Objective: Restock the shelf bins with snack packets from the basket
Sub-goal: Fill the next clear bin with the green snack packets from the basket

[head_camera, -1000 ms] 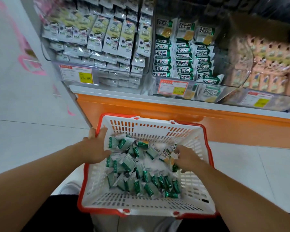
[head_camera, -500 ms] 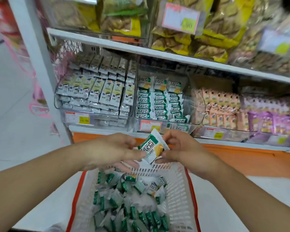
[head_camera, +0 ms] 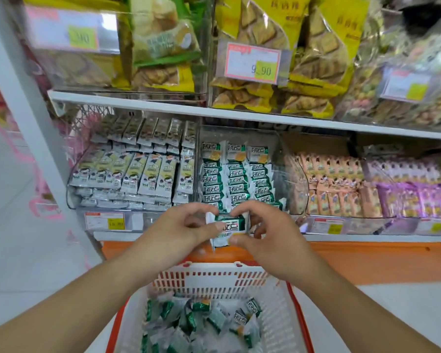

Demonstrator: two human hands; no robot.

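My left hand [head_camera: 182, 226] and right hand [head_camera: 267, 229] pinch one green packet [head_camera: 228, 229], maybe more stacked behind, just near of the green bin [head_camera: 278, 159], above the basket [head_camera: 214, 278].

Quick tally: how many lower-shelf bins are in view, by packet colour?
Green-packet bin: 1
White-and-yellow-packet bin: 1
Peach-packet bin: 1
Purple-packet bin: 1
Total: 4

You're standing in a shop: white metal shelves [head_camera: 239, 114] carry clear plastic bins [head_camera: 285, 174] of packaged snacks, each fronted by red-and-yellow price tags [head_camera: 252, 62].
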